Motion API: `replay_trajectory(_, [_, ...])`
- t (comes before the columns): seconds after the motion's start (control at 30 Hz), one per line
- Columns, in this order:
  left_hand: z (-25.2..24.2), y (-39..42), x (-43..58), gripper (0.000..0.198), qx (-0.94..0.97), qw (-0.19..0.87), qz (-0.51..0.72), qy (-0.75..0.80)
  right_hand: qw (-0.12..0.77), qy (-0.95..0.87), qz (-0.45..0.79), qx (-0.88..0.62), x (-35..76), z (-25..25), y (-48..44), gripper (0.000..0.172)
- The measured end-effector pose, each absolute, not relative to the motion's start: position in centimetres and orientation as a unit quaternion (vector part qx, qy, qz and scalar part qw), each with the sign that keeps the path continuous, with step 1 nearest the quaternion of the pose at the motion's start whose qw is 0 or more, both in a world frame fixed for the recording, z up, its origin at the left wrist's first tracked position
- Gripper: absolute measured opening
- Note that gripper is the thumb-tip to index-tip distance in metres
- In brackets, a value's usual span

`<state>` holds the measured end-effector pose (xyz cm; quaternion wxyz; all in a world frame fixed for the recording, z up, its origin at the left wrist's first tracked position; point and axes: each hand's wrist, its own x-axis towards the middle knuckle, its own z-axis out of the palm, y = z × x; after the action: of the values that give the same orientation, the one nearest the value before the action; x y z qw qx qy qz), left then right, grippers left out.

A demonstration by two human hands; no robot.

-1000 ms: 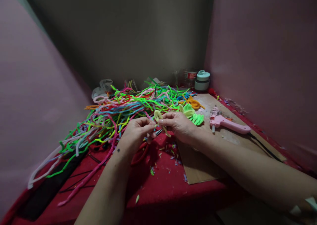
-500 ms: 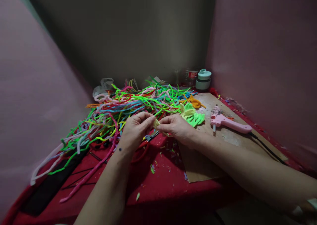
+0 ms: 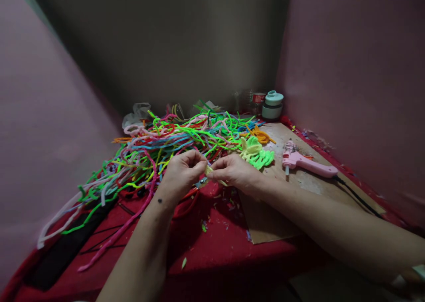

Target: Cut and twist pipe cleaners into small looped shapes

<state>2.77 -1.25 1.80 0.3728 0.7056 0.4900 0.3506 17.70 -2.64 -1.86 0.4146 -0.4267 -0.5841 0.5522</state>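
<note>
Between my two hands is a small pale yellow fuzzy piece (image 3: 209, 170), mostly covered by fingertips. My left hand (image 3: 186, 169) pinches its left side, and my right hand (image 3: 232, 171) pinches it from the right, with a short end showing below the right fingers. Scissors (image 3: 201, 183) lie partly hidden just below the hands. Behind them spreads a tangled heap of coloured pipe cleaners (image 3: 186, 136). Bright green and pale yellow looped pieces (image 3: 260, 156) rest just beyond my right hand.
A pink glue gun (image 3: 308, 164) with a black cord lies on a brown board (image 3: 272, 224). At the back stand a mint-lidded container (image 3: 272, 106) and a red-labelled bottle (image 3: 258, 102). Scraps dot the red cloth (image 3: 212, 249). A black strip (image 3: 63, 249) lies at the left.
Both hands stay close together with the yellow piece, its visible part tilted slightly differently. The left forearm has shifted a little to the left.
</note>
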Motion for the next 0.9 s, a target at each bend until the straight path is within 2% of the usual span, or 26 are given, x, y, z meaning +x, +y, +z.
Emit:
replay_trajectory(0.2, [1.72,-1.09,2.67,0.007,0.738,0.329,0.345,0.478,0.395,-0.596,0.537,-0.448,17.51,-1.75,-2.69,0.025])
replay_trajectory(0.37, [1.58,-0.9,2.39,0.02,0.7,0.453,0.335,0.439,0.409,-0.58,0.553,-0.436,17.58,-1.35,-2.76,0.021])
replay_trajectory(0.43, [1.48,-0.87,2.4,0.023,0.689,0.471,0.33,0.441,0.411,-0.578,0.554,-0.435,17.64,-1.34,-2.74,0.021])
replay_trajectory(0.6, [1.4,-1.08,2.76,0.019,0.716,0.396,0.334,0.468,0.404,-0.598,0.548,-0.423,17.62,-1.85,-2.58,0.026])
replay_trajectory(0.77, [1.61,-1.16,2.61,0.014,0.763,0.322,0.318,0.462,0.399,-0.578,0.57,-0.426,17.6,-1.77,-2.75,0.023])
replay_trajectory(0.9, [1.67,-1.08,2.4,0.014,0.737,0.377,0.32,0.46,0.393,-0.579,0.582,-0.414,17.67,-1.47,-2.84,0.019])
